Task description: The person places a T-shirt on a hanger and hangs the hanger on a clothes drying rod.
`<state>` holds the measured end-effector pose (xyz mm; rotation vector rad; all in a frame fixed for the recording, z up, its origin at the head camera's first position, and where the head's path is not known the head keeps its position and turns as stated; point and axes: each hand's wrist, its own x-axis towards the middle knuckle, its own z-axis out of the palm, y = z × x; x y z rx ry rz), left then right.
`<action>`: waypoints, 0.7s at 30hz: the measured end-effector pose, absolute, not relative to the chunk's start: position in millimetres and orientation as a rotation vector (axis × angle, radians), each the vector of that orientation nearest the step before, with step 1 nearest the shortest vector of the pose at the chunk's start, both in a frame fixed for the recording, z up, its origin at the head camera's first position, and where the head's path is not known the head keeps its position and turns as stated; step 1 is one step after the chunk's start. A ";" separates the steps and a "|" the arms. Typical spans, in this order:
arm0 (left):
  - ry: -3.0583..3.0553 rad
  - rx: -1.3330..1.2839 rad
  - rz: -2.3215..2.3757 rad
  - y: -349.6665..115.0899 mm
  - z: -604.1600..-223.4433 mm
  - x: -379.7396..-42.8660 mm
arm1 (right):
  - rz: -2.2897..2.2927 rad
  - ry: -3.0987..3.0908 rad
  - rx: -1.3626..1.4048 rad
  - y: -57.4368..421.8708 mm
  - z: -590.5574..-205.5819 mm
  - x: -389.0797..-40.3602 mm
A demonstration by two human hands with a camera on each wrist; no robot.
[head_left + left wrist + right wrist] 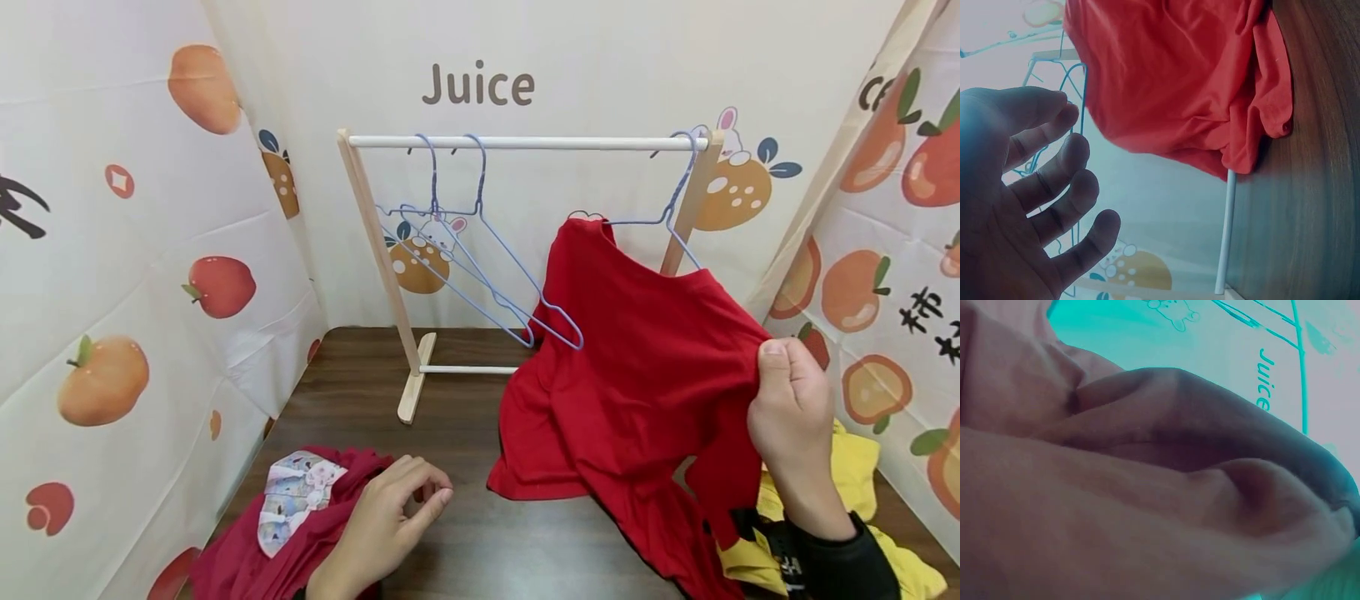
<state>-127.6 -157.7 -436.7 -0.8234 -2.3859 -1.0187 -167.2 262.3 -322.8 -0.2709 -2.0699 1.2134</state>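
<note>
The red shirt [622, 350] hangs toward the right end of the rack [562, 143], gripped at its side by the right hand [793, 408], the left hand [386, 517] loosely curved, empty; light, even tension should square its shoulders.

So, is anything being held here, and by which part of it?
The right hand grips the red garment at its shoulder or sleeve; I cannot tell which. The left hand holds nothing.

Matt cloth red garment [637, 358], wood-grain tabletop [480, 550], 3 smooth hangers [481, 187]
</note>
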 end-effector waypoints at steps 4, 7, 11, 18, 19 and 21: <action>-2.407 -0.800 -1.003 -158.2 -437.2 -127.7 | 1.227 -2.112 -0.199 257.0 -331.3 -164.7; -2.415 -0.795 -0.997 -157.9 -438.4 -127.4 | 1.221 -2.136 -0.167 255.5 -334.8 -162.0; -2.420 -0.798 -0.992 -156.6 -441.4 -125.8 | 1.171 -2.151 -0.128 254.6 -336.2 -157.3; -2.449 -0.771 -1.091 -155.7 -448.7 -120.1 | 1.047 -2.073 -0.075 252.8 -327.9 -146.5; -2.450 -0.770 -1.103 -155.8 -450.0 -119.3 | 1.023 -2.040 -0.073 252.2 -325.7 -145.4; -2.459 -0.760 -1.103 -156.0 -452.9 -117.8 | 0.969 -1.970 -0.048 249.8 -320.2 -143.1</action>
